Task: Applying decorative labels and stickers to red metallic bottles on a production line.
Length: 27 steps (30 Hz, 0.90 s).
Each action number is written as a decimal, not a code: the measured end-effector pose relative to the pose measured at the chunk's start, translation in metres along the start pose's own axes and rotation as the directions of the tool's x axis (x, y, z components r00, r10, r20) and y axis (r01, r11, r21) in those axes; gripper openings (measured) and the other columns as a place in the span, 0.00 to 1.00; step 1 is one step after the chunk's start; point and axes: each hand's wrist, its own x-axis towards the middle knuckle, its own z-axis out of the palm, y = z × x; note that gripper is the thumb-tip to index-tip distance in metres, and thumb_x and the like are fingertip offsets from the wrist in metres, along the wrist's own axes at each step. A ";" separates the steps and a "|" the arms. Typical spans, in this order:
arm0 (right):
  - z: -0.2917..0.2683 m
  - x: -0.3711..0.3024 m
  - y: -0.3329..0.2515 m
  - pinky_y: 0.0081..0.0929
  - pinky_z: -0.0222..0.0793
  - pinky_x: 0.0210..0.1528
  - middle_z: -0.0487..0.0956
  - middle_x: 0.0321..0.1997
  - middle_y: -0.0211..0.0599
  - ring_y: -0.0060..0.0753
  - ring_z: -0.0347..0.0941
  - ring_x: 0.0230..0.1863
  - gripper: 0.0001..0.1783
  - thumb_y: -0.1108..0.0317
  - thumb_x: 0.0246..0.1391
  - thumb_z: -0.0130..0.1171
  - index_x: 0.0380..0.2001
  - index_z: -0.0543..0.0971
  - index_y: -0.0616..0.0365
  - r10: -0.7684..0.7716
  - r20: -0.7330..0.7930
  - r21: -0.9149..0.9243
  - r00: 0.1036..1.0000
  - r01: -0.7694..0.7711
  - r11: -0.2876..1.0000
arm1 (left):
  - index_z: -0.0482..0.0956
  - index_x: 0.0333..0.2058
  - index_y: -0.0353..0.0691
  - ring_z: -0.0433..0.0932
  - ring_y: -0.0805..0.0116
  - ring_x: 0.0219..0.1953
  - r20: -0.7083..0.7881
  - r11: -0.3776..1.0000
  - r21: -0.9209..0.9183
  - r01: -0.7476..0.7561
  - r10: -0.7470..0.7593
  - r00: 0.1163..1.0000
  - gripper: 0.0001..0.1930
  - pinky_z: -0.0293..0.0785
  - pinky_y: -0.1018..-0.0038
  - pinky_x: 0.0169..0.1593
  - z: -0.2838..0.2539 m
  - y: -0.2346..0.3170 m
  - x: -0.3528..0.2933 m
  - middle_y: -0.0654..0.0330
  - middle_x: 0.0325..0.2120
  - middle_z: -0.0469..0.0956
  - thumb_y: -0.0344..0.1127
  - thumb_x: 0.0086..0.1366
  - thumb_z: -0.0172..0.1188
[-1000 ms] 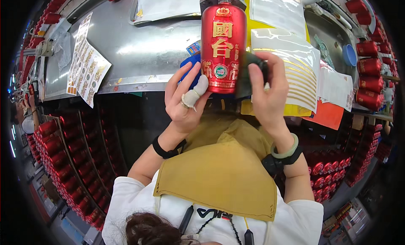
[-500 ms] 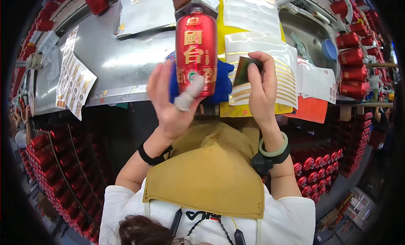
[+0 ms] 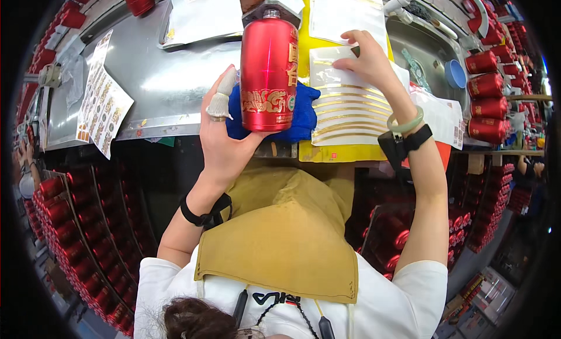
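Note:
A glossy red bottle (image 3: 266,70) with raised gold decoration lies with its neck toward a dark grey holder (image 3: 272,13) and its base toward me, over a folded blue cloth (image 3: 305,108). My left hand (image 3: 225,131) grips its lower left side, thumb at the base; one finger wears a white cloth wrap. To the right, my right hand (image 3: 371,61) is above a glossy sheet of curved gold strips (image 3: 350,111). Its thumb and index finger are apart near the sheet's upper strips. A bit of a dark flat piece (image 3: 355,50) shows within the fingers; most of it is hidden.
A printed sticker sheet (image 3: 105,99) hangs over the left edge of the metal worktop (image 3: 158,99). White sheets (image 3: 201,18) lie at the back. At right are a sink with a blue bowl (image 3: 455,71) and stacked red bottles (image 3: 488,89). More red bottles (image 3: 76,222) fill racks below.
The bottle has turned, so its gold front now faces right. My left hand has closed in on its side. My right hand has moved up and right over the strip sheet, the dark piece now mostly hidden.

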 end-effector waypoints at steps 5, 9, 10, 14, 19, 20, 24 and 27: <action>-0.001 0.014 0.007 0.38 0.74 0.46 0.83 0.37 0.47 0.48 0.79 0.40 0.13 0.64 0.54 0.66 0.39 0.83 0.61 0.197 0.202 0.016 0.959 -0.204 0.979 | 0.68 0.65 0.36 0.75 0.52 0.60 0.035 0.986 -0.067 0.150 -0.148 0.988 0.46 0.71 0.62 0.62 0.005 -0.014 -0.010 0.47 0.57 0.76 0.33 0.47 0.80; -0.005 0.008 -0.005 0.37 0.74 0.40 0.83 0.32 0.48 0.44 0.80 0.34 0.10 0.66 0.61 0.60 0.38 0.84 0.61 0.241 -0.079 0.034 0.967 -0.239 0.970 | 0.71 0.64 0.37 0.75 0.51 0.59 0.052 0.993 -0.031 0.110 -0.108 0.993 0.44 0.71 0.61 0.63 0.004 -0.011 -0.007 0.48 0.54 0.79 0.33 0.47 0.80; -0.016 0.007 -0.027 0.34 0.73 0.38 0.83 0.30 0.47 0.40 0.79 0.31 0.10 0.66 0.62 0.60 0.38 0.83 0.62 0.318 -0.074 0.105 0.945 -0.309 0.945 | 0.71 0.64 0.36 0.75 0.51 0.59 0.053 0.997 -0.003 0.076 -0.076 0.996 0.44 0.70 0.61 0.63 0.002 -0.010 -0.007 0.48 0.53 0.79 0.32 0.47 0.80; -0.038 -0.017 -0.099 0.27 0.70 0.34 0.81 0.28 0.42 0.31 0.75 0.26 0.07 0.70 0.63 0.60 0.37 0.82 0.64 0.269 0.019 0.166 0.963 -0.269 0.949 | 0.71 0.65 0.38 0.75 0.50 0.58 0.002 0.995 0.083 -0.060 0.060 0.998 0.44 0.69 0.60 0.64 0.005 -0.014 -0.008 0.47 0.58 0.77 0.31 0.46 0.78; -0.049 -0.049 -0.192 0.26 0.68 0.32 0.79 0.28 0.37 0.30 0.74 0.28 0.04 0.73 0.57 0.65 0.34 0.81 0.64 0.164 0.181 0.447 0.970 -0.230 0.865 | 0.70 0.66 0.39 0.72 0.48 0.63 0.068 0.992 -0.084 0.097 -0.091 0.994 0.43 0.68 0.60 0.65 0.000 -0.013 -0.011 0.46 0.65 0.70 0.28 0.49 0.75; -0.044 -0.057 -0.201 0.27 0.67 0.31 0.79 0.28 0.37 0.31 0.74 0.28 0.05 0.73 0.57 0.65 0.32 0.81 0.64 0.162 0.177 0.514 0.971 -0.232 0.826 | 0.66 0.68 0.38 0.70 0.49 0.65 0.114 0.990 -0.121 0.077 -0.063 0.992 0.42 0.66 0.61 0.67 -0.003 -0.012 -0.010 0.46 0.66 0.68 0.26 0.52 0.71; -0.018 -0.065 -0.204 0.29 0.66 0.30 0.77 0.26 0.38 0.33 0.73 0.26 0.06 0.72 0.57 0.66 0.31 0.81 0.64 0.160 0.192 0.510 0.968 -0.238 0.826 | 0.57 0.72 0.33 0.64 0.56 0.70 0.234 0.889 -0.426 0.167 -0.070 0.970 0.39 0.58 0.64 0.70 -0.013 -0.016 -0.020 0.46 0.69 0.63 0.24 0.60 0.56; -0.014 -0.066 -0.206 0.29 0.66 0.30 0.77 0.25 0.38 0.34 0.72 0.26 0.06 0.72 0.57 0.66 0.30 0.81 0.64 0.231 0.209 0.512 0.950 -0.307 0.802 | 0.55 0.72 0.31 0.61 0.60 0.71 0.249 0.793 -0.537 0.289 -0.179 0.952 0.34 0.52 0.66 0.72 -0.013 -0.009 -0.020 0.46 0.68 0.64 0.29 0.69 0.53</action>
